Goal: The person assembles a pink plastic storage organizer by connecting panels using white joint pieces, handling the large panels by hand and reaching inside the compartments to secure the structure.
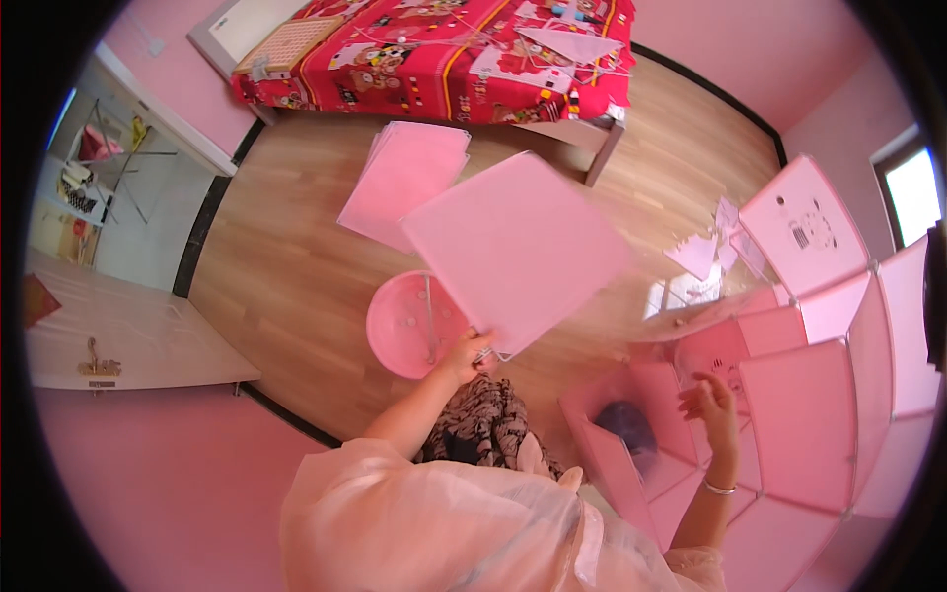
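My left hand (468,355) grips a flat pink square panel (523,257) by its near corner, and some thin wire shows beside the fingers. The panel is held tilted above the floor, its right edge smeared by motion. My right hand (712,407) is raised with its fingers apart, holding nothing, in front of a pink cube storage rack (797,419) made of panels and metal rods. Just left of the held panel is a round pink basin (395,331) with a rod and small pieces in it. Behind the panel lies a stack of pink panels (409,183).
A bed (395,69) with a red patterned cover stands at the far side. Torn clear film (695,257) lies on the floor near the rack. Inside an open rack compartment is a dark rounded thing (626,429). A white door (138,326) stands open at left.
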A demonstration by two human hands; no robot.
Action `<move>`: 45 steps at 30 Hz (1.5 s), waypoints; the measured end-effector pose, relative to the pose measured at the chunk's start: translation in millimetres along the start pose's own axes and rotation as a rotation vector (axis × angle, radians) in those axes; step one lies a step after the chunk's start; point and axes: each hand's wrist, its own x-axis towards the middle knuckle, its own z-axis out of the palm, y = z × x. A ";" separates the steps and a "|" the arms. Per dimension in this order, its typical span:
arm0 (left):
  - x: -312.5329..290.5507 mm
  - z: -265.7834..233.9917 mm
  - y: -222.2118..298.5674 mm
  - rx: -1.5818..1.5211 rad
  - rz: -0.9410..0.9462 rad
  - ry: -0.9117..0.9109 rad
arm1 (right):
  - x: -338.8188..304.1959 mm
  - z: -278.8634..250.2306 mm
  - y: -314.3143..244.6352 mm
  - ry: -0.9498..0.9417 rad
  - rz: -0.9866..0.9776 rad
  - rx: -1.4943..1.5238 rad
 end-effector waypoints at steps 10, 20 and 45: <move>85.1 -138.9 102.2 -0.247 0.367 0.469 | 129.8 148.4 3.5 -0.460 0.280 -0.120; 209.2 -215.7 205.0 -0.168 0.350 0.700 | 231.1 229.6 25.9 -0.615 0.267 -0.304; 97.2 -386.8 45.2 0.538 -0.175 1.041 | 232.9 245.0 77.4 -0.569 0.158 -0.429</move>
